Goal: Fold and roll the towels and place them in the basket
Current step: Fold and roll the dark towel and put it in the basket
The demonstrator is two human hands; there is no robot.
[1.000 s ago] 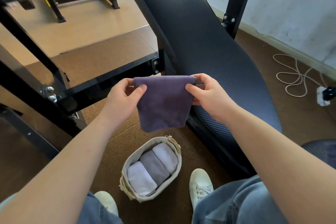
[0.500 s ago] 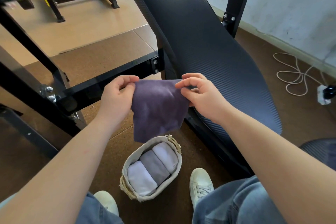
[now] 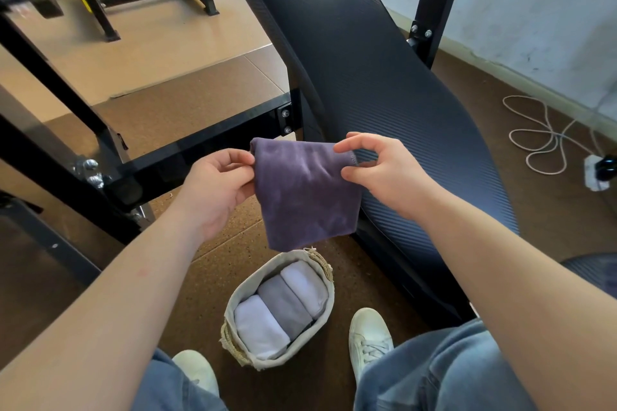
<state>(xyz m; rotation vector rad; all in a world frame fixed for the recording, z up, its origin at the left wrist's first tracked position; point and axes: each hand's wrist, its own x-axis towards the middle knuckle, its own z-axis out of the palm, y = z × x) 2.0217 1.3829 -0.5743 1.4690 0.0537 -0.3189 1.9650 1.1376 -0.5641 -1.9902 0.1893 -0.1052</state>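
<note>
On floor (image 3: 213,277), near: basket (image 3: 257,274) between two shoes (image 3: 369,334), three rolled towels (image 3: 283,304) inside; held towel (image 3: 303,193) above; padded bench (image 3: 384,93) right.

One purple towel (image 3: 303,193), three rolled towels (image 3: 283,305), one basket (image 3: 291,357), two shoes (image 3: 369,334)

The left hand (image 3: 217,183) and right hand (image 3: 384,170) are bare, as are both forearms. Light blue jeans (image 3: 444,374) cover both legs — faded, softly creased. White shoes: the right sneaker (image 3: 369,334), laced, just right of the basket (image 3: 243,287); the left sneaker (image 3: 197,370) near its lower left — only the toe shows.
</note>
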